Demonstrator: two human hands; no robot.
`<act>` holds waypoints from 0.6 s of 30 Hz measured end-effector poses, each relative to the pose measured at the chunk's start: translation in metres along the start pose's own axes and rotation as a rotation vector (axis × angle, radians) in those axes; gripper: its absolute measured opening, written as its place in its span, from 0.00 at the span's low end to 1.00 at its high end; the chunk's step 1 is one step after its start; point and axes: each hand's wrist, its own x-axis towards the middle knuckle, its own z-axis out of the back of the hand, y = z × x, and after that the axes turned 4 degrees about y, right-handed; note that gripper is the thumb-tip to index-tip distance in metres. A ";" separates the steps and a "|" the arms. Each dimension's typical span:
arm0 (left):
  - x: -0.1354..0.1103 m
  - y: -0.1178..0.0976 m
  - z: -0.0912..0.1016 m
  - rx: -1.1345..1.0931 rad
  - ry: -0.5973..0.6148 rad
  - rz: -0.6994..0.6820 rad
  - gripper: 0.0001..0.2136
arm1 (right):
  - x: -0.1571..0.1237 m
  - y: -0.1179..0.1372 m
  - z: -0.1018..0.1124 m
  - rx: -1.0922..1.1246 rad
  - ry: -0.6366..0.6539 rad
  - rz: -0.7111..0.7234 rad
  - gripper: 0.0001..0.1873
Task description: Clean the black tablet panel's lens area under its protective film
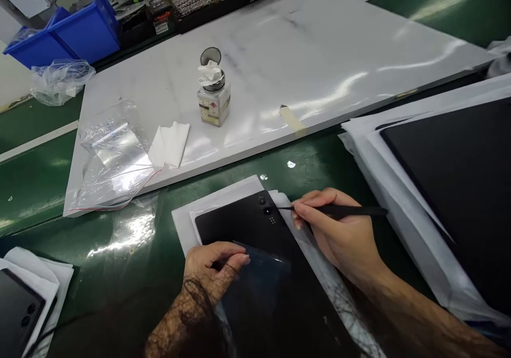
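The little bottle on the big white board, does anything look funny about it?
Yes, a bit. The bottle stands upright, but its round lid is flipped up and a crumpled white tissue sits at its top. That looks odd because the tissue seems to be in the lid's way.

Left hand (pixel 209 270) pinches clear film (pixel 265 265) over black tablet (pixel 235 219). Right hand (pixel 345 235) grips black tweezers (pixel 359 210), tip just beside the camera lenses (pixel 266 210) at tablet's far end. Tablet on white sheets (pixel 181 217), green worktop (pixel 311 156). White board (pixel 279 71) beyond: labelled bottle (pixel 213 105), lid up; folded wipe (pixel 170 144) and clear bag (pixel 115 156) left of it. Dark panel (pixel 455 156) at right, second tablet (pixel 16 299) near left. Blue bin (pixel 85 31) far left.
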 end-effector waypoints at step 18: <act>-0.005 0.007 -0.004 -0.014 -0.124 -0.021 0.05 | -0.004 -0.013 0.002 -0.154 -0.022 -0.015 0.22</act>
